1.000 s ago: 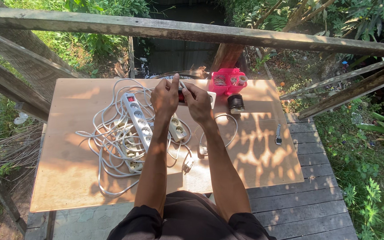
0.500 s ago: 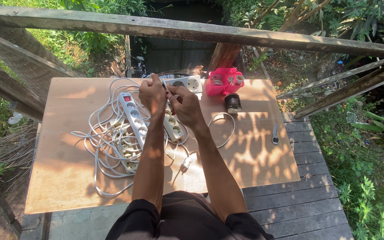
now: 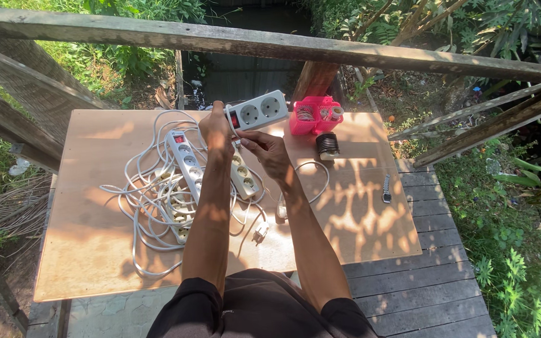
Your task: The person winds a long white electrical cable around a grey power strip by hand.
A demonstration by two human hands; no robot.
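Observation:
My left hand [image 3: 216, 128] holds up a short white power strip [image 3: 259, 110] with two sockets and a red switch, gripping its switch end above the table. My right hand [image 3: 265, 149] is just below it, fingers pinched at the cord where it leaves the strip. Under my arms two more white power strips [image 3: 185, 159] [image 3: 244, 176] lie on a tangle of white cable [image 3: 151, 200]. A white plug [image 3: 260, 232] rests near my left forearm.
The plywood tabletop [image 3: 89, 250] stands on a wooden deck [image 3: 421, 294]. A pink basket [image 3: 313, 116] of small parts and a dark cylindrical piece [image 3: 327, 145] sit at the back. A small tool [image 3: 386, 188] lies at the right edge. A wooden railing [image 3: 239, 42] crosses overhead.
Both hands have lifted the short power strip up off the table and turned it so its sockets face me. The view has shifted slightly.

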